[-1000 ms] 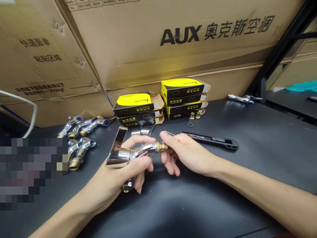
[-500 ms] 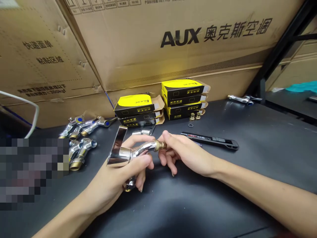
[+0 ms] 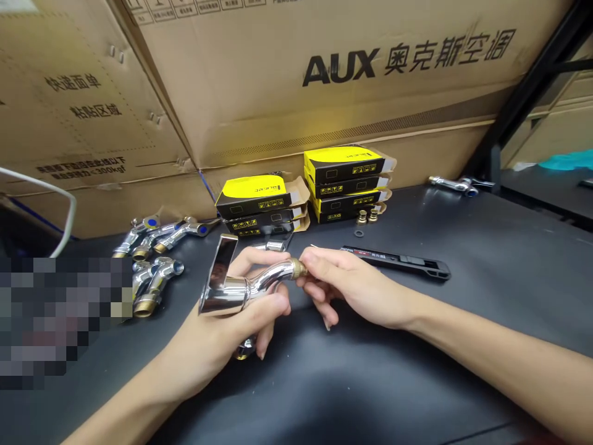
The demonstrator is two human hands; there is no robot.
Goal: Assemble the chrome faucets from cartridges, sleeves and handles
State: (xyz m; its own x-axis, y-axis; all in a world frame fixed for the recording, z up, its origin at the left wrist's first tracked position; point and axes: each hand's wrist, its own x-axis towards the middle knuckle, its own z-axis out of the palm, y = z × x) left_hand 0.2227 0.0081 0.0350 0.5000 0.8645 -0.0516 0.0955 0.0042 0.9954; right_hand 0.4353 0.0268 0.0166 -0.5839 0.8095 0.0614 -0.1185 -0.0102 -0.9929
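A chrome faucet (image 3: 225, 293) with a flat lever handle lies across my left hand (image 3: 250, 309), whose fingers and thumb wrap round its body. Its spout points right, and a small brass fitting (image 3: 298, 268) sits at the spout's tip. The thumb and fingers of my right hand (image 3: 343, 278) pinch this brass fitting, hiding its outer end. Below my left palm, the faucet's brass-threaded inlet pokes out. Behind my right hand rests a black utility knife (image 3: 403, 262) on the dark table (image 3: 370, 383).
Several chrome faucets (image 3: 157, 284) lie at the left, another (image 3: 458, 185) at the far right. Yellow-and-black boxes (image 3: 345, 164) stand in two stacks before a large carton (image 3: 259, 93). Two brass fittings (image 3: 367, 216) and a grey washer (image 3: 358, 233) are nearby.
My right fingers have shifted slightly left over the brass fitting and now cover more of its end. The faucet stays in my left hand, and the view has moved a little.
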